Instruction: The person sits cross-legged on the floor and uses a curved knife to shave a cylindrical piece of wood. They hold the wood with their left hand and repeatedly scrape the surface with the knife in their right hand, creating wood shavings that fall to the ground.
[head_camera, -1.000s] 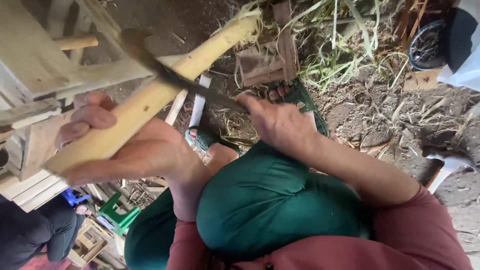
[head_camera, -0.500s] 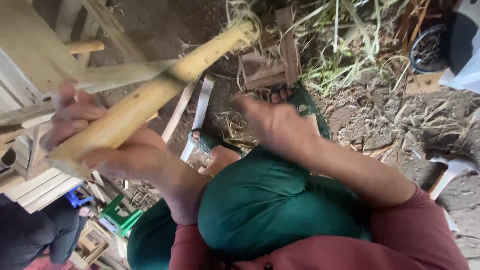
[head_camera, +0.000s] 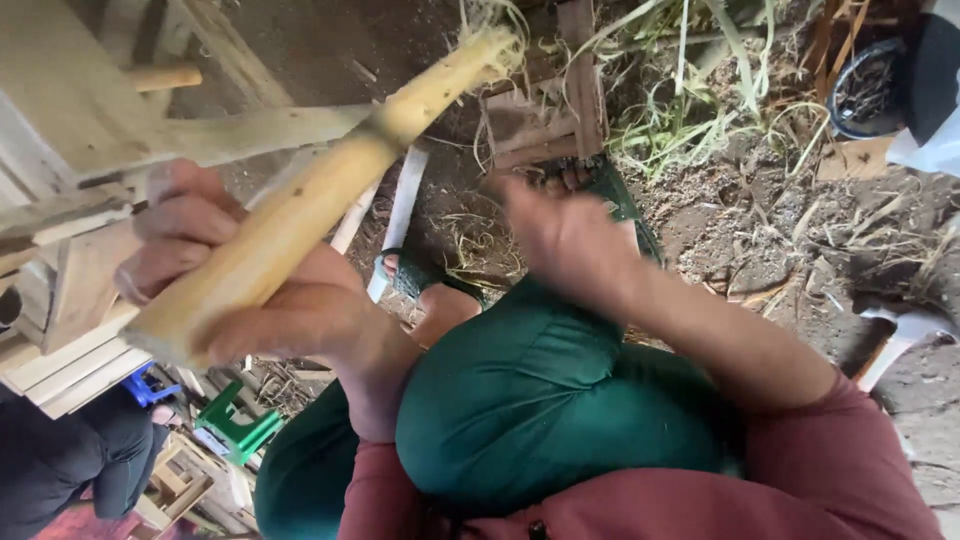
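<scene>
My left hand (head_camera: 240, 290) wraps the pale peeled wooden stick (head_camera: 320, 190) — grip pressed tight round it. Right hand (head_camera: 565, 235) blurred — grip unclear.

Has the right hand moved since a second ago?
Yes. The right hand has dropped away from the stick toward the green knee; the dark blade it held across the stick no longer shows.

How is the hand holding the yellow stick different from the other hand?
The left hand is wrapped tight around the pale yellow stick, while the right hand shows nothing I can make out in it. The left hand looks sharp; the right hand is blurred. The left hand sits beside the wooden frame, the right hand above the green knee. Both are bare.
</scene>
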